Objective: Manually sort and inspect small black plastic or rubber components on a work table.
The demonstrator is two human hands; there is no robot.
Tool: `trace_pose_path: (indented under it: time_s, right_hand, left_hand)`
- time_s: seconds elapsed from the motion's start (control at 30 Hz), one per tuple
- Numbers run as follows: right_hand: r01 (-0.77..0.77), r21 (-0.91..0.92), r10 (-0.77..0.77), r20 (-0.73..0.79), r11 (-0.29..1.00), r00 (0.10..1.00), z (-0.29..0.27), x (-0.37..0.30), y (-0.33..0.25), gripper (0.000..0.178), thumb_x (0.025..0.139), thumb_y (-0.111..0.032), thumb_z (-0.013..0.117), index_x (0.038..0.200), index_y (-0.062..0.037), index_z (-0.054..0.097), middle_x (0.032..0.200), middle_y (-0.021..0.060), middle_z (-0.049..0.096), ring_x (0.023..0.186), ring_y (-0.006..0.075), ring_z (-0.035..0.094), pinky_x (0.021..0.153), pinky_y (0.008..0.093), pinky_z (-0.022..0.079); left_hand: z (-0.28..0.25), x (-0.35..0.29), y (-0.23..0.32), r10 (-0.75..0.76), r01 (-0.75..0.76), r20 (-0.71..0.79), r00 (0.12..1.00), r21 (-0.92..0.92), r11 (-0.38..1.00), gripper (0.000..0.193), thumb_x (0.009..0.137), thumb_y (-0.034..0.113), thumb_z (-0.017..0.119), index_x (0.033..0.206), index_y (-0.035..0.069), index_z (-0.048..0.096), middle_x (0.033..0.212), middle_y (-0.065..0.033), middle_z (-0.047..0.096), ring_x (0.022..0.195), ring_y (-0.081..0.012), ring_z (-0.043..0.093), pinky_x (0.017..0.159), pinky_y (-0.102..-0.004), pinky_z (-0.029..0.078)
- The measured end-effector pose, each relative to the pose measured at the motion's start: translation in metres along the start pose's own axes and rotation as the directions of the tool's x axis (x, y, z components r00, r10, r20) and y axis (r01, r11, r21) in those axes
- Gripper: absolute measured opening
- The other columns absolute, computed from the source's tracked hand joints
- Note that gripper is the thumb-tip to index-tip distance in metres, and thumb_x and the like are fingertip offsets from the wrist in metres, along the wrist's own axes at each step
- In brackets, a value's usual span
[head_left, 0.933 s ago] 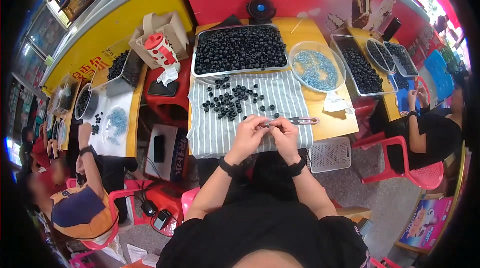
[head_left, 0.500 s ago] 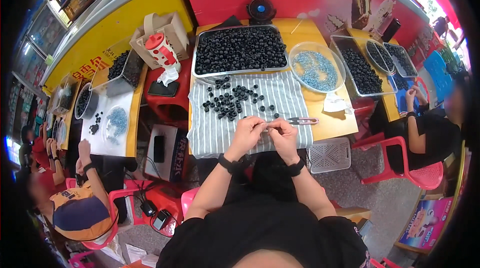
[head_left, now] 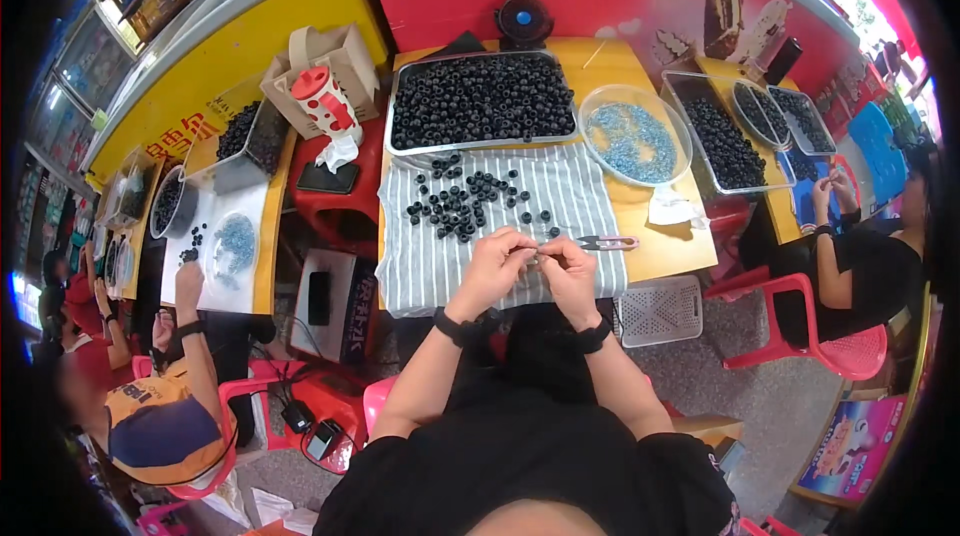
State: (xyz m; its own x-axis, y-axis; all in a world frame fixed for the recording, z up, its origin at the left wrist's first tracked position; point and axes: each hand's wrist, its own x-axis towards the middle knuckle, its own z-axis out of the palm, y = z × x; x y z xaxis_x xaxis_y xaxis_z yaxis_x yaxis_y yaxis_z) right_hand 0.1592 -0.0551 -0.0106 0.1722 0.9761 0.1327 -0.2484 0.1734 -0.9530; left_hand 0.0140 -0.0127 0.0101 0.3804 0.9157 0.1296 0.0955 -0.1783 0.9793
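Observation:
My left hand (head_left: 496,269) and my right hand (head_left: 570,277) meet over the near part of a grey striped cloth (head_left: 420,271). Both have fingers pinched together at the tips; whatever small thing lies between them is too small to make out. Just right of my right hand lies a pair of thread snips (head_left: 610,243) with pinkish handles. Small black ring-like pieces (head_left: 465,206) are scattered on the cloth beyond my fingers. Behind them stands a metal tray (head_left: 400,143) heaped with the same black pieces. A clear round tub (head_left: 686,162) to the right holds small bluish clear pieces.
A crumpled white tissue (head_left: 675,208) lies on the yellow table (head_left: 690,248). At the back stands a small black fan (head_left: 523,22). A red stool (head_left: 355,206) on the left bears a phone and spotted cup. Co-workers sit left (head_left: 165,426) and right (head_left: 865,256).
My hands stay pinched together in nearly the same spot. On the left, a co-worker's hand has reached forward to the black pieces on their table.

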Motion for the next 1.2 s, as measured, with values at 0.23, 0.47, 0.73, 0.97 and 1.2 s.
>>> trace_pose_path:
  time_s: [0.23,0.47,0.73,0.97,1.2]
  right_hand:
    - [0.038,-0.033,-0.037,0.021,0.999,0.999,-0.003,0.0,0.005,0.007,0.084,0.006,0.058,0.085,0.0013,0.062,0.079,-0.0015,0.058,0.068,0.0028,0.052,0.059,0.0186,0.041]
    - [0.11,-0.08,-0.109,0.019,0.991,0.994,-0.001,0.0,0.009,0.007,0.081,0.008,0.057,0.082,0.0016,0.06,0.079,-0.0002,0.058,0.068,0.0044,0.052,0.061,0.0201,0.042]
    - [0.043,-0.06,-0.042,0.014,0.997,0.999,-0.003,-0.001,0.004,0.007,0.081,0.008,0.056,0.082,0.0014,0.06,0.08,0.0002,0.058,0.07,0.0058,0.055,0.063,0.0201,0.044]
    - [-0.064,0.078,0.057,0.098,0.995,0.994,-0.015,0.006,0.006,0.007,0.086,0.004,0.059,0.089,0.0001,0.063,0.082,0.0,0.06,0.071,0.0058,0.059,0.062,0.0197,0.047]
    - [-0.08,0.126,0.067,0.107,0.989,0.992,-0.016,0.007,0.001,0.005,0.086,0.004,0.06,0.089,0.0009,0.063,0.081,0.0001,0.061,0.07,0.0057,0.059,0.061,0.0191,0.046]
  left_hand:
    - [0.002,0.003,-0.008,0.08,-0.064,-0.057,0.995,0.246,0.967,0.015,0.088,0.01,0.061,0.082,-0.004,0.062,0.074,-0.0037,0.057,0.059,-0.0089,0.055,0.051,-0.0254,0.042]
    - [0.006,0.003,-0.001,-0.246,0.252,-0.114,0.963,0.044,0.967,0.022,0.083,0.014,0.062,0.073,-0.004,0.06,0.06,-0.0072,0.058,0.054,-0.0112,0.054,0.049,-0.0291,0.042]
    - [0.005,0.003,-0.007,-0.223,0.221,-0.083,0.971,-0.031,0.975,0.011,0.088,0.01,0.061,0.085,0.0,0.065,0.068,0.0005,0.057,0.056,-0.0046,0.05,0.051,-0.0216,0.042]
    - [-0.005,-0.002,0.003,-0.033,0.043,0.067,0.997,-0.159,0.986,0.01,0.088,0.0,0.058,0.095,0.0,0.065,0.084,-0.0015,0.056,0.062,-0.0061,0.055,0.055,-0.0208,0.046]
    - [-0.004,-0.001,-0.001,-0.071,0.073,0.056,0.996,-0.045,0.996,0.01,0.09,0.004,0.058,0.083,-0.002,0.06,0.076,-0.0034,0.055,0.057,-0.0083,0.056,0.052,-0.0234,0.044]
